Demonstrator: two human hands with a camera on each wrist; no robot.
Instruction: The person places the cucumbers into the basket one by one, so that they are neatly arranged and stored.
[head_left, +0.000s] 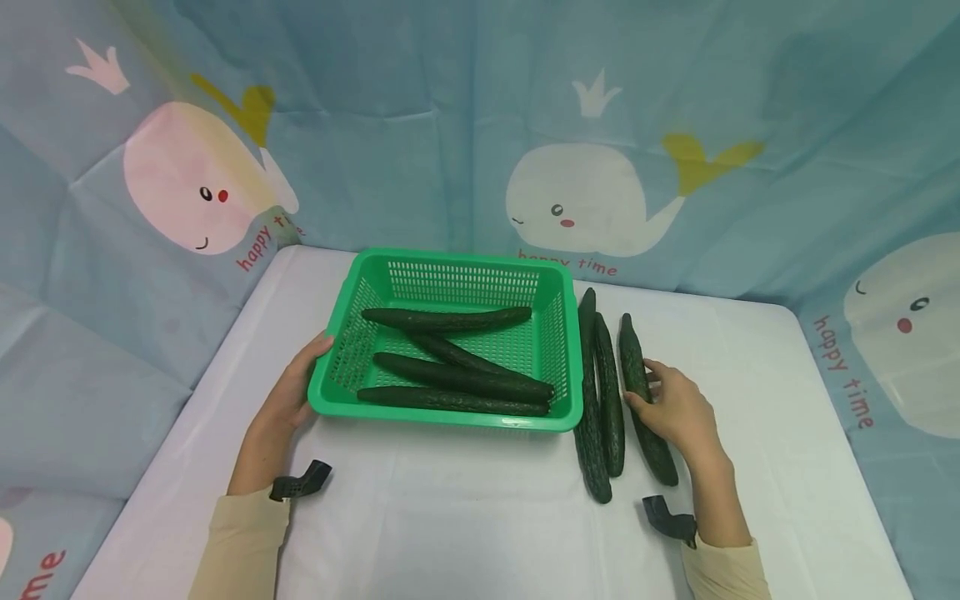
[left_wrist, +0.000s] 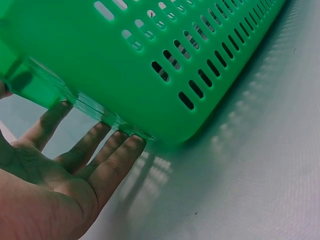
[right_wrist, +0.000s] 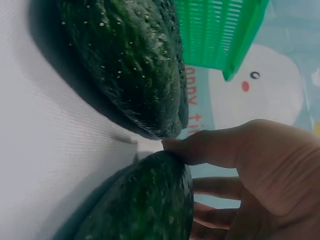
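Observation:
A green plastic basket (head_left: 450, 422) with slotted walls stands on the table, holding several dark green cucumbers (head_left: 459, 379). My left hand (head_left: 288, 387) touches its left end; in the left wrist view, fairly straight fingers (left_wrist: 107, 165) rest against the green wall. To the right of the basket, two cucumbers (head_left: 611, 400) lie lengthwise side by side. A third cucumber (head_left: 658, 457) lies just right of them, with my right hand (head_left: 681, 412) over it. Thumb and fingers pinch it from opposite sides; the right wrist view shows the thumb (right_wrist: 210, 147) at its upper edge.
A white cloth covers the table (head_left: 450, 517). Blue curtains (head_left: 420, 167) printed with whales hang behind and at both sides. Each wrist wears a small black camera mount (head_left: 300, 481), and the basket's right rim is close beside the loose cucumbers.

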